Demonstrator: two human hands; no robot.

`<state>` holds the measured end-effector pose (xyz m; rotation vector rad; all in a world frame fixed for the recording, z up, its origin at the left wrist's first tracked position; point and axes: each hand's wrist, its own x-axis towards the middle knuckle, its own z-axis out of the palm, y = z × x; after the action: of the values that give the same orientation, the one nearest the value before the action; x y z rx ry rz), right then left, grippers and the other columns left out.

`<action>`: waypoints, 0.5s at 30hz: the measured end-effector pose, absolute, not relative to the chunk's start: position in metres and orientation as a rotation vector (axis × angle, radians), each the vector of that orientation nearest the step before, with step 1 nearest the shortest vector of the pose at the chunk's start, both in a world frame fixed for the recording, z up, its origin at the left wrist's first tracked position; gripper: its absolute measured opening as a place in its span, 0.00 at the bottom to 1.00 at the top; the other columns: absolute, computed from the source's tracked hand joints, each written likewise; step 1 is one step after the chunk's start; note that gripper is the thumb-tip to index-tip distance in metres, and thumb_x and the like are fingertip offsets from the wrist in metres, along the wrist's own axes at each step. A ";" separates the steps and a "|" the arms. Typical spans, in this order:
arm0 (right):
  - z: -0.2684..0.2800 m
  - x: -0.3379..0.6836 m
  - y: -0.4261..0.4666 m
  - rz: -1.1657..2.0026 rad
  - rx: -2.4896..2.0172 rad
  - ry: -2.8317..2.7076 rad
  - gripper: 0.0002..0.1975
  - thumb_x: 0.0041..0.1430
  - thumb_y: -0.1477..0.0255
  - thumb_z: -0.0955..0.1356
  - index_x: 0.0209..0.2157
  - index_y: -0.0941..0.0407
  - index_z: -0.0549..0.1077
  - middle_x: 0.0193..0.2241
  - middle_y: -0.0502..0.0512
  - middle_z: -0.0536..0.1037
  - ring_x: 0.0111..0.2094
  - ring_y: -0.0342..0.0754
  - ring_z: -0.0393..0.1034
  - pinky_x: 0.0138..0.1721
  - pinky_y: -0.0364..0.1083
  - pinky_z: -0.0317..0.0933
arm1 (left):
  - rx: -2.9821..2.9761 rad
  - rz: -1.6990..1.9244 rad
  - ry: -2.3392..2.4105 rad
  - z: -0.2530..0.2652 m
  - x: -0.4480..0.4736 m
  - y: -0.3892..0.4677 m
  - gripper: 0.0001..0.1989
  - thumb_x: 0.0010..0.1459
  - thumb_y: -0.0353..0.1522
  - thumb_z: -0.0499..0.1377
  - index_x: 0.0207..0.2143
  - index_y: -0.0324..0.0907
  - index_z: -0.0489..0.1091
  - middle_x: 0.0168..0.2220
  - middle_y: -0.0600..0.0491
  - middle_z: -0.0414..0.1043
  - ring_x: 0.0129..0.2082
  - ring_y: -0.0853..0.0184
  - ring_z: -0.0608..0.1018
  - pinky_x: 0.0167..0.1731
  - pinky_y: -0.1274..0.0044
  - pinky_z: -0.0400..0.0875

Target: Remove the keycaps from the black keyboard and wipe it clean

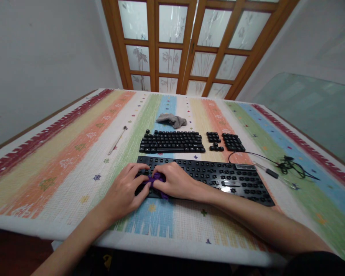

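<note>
A black keyboard [207,172] with its keycaps off lies near the table's front, its switches bare. Over its left end, my right hand [174,181] is closed on a bunched purple cloth [157,177], pressed down among the switches. My left hand [128,188] is beside it, thumb and index finger pinching the cloth's left edge, other fingers curled over the keyboard's left end. Part of the cloth is hidden under my right hand. Behind the keyboard, the loose black keycaps [172,142] are laid out in their key order, with the number-pad keycaps [233,142] to the right.
A crumpled grey cloth [172,120] lies behind the keycaps. To the left is a thin brush [117,140]. A coiled black cable [289,166] and a slim tool with a dark handle [272,173] lie at the right. A striped tablecloth [74,165] covers the table.
</note>
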<state>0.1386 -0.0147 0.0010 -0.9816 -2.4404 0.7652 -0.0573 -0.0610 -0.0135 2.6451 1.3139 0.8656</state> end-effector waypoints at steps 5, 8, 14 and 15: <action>0.003 0.141 -0.015 0.763 -1.019 -2.451 0.06 0.53 0.78 0.68 0.32 0.62 0.79 0.26 0.55 0.80 0.27 0.44 0.70 0.31 0.41 0.56 | 2.526 0.948 1.369 -0.015 -0.055 -0.058 0.08 0.61 0.31 0.56 0.33 0.41 0.76 0.45 0.47 0.70 0.48 0.58 0.71 0.48 0.65 0.70; 0.005 0.143 -0.015 0.766 -1.045 -2.458 0.07 0.53 0.77 0.68 0.32 0.62 0.79 0.26 0.56 0.80 0.27 0.45 0.70 0.30 0.41 0.56 | 2.452 0.985 1.441 -0.014 -0.051 -0.057 0.06 0.58 0.31 0.58 0.30 0.42 0.75 0.43 0.47 0.70 0.47 0.57 0.72 0.47 0.65 0.71; 0.009 0.147 -0.014 0.764 -1.050 -2.483 0.07 0.54 0.77 0.68 0.33 0.62 0.79 0.26 0.56 0.80 0.26 0.44 0.70 0.31 0.41 0.56 | 2.531 0.979 1.435 -0.010 -0.045 -0.058 0.09 0.60 0.31 0.57 0.29 0.42 0.76 0.45 0.47 0.70 0.48 0.57 0.70 0.48 0.63 0.70; 0.009 0.148 -0.014 0.760 -1.051 -2.490 0.07 0.54 0.77 0.68 0.33 0.62 0.79 0.26 0.56 0.80 0.26 0.44 0.70 0.31 0.41 0.56 | 2.557 0.973 1.421 -0.009 -0.045 -0.059 0.10 0.61 0.31 0.57 0.30 0.42 0.77 0.46 0.46 0.70 0.48 0.56 0.70 0.48 0.63 0.69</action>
<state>0.1476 -0.0139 0.0090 -1.0508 -2.4901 0.7601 -0.0445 -0.0588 -0.0093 2.5565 1.4209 0.9728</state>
